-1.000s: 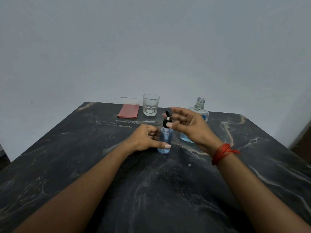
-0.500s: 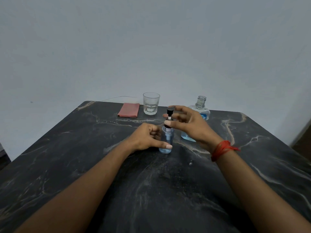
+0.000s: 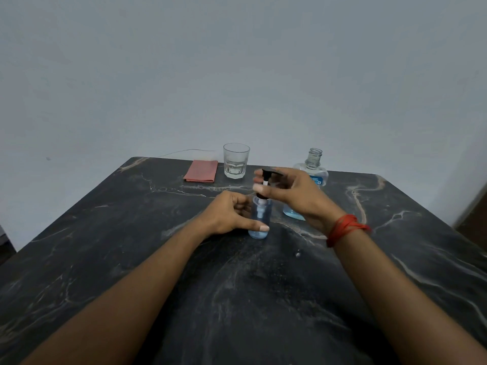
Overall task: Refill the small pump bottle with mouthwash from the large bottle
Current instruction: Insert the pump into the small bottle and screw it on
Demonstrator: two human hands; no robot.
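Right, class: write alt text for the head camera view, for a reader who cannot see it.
The left hand steadies a small bottle of blue liquid on a dark marble table while the right hand grips its black pump at the neck. Behind stand an uncapped large bottle, a glass and a pink cloth.

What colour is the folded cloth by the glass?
Pinkish red, plain, in the head view: the cloth.

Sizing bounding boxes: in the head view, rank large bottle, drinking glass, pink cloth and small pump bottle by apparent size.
1. Large bottle, partly hidden behind the right hand.
2. Small pump bottle, pump included; nearer the camera, so its rank is unsure.
3. Drinking glass and pink cloth look alike.
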